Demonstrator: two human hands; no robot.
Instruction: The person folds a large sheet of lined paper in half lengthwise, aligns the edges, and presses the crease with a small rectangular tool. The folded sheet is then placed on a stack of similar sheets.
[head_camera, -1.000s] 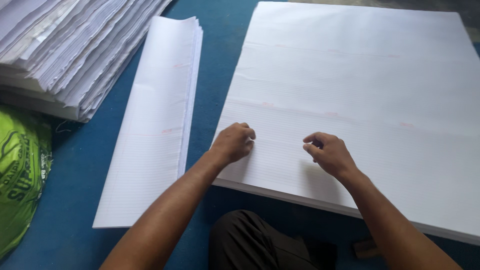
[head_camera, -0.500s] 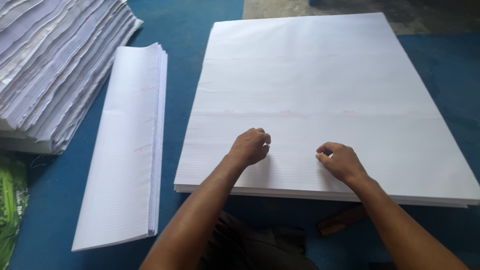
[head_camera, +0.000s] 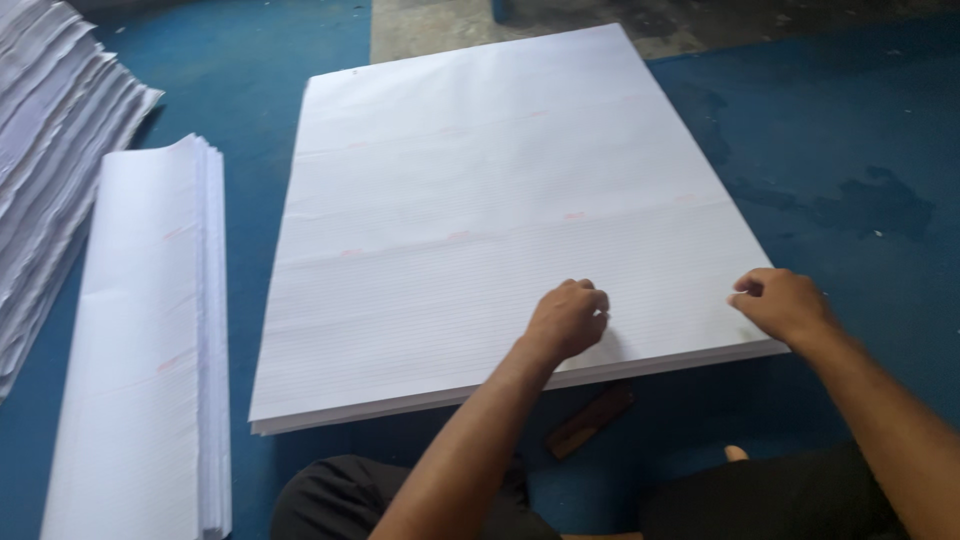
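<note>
Our left hand (head_camera: 566, 320) rests clenched on the sheets (head_camera: 500, 220) near their front edge; our right hand (head_camera: 785, 305), at 3 o'clock of it, pinches the near corner. At 9 o'clock lies folded paper (head_camera: 140, 350), beyond it a stack (head_camera: 45, 150).

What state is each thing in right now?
Flat sheet stack: lying flat on the blue mat, edges squared.
Folded sheets: folded lengthwise, lying left of the flat stack.
Side pile: stacked high, edges ragged.
Left hand: fingers curled, resting on the top sheet near its front edge.
Right hand: pinching at the stack's front right corner.
Brown piece: on the mat, partly under the stack.
</note>
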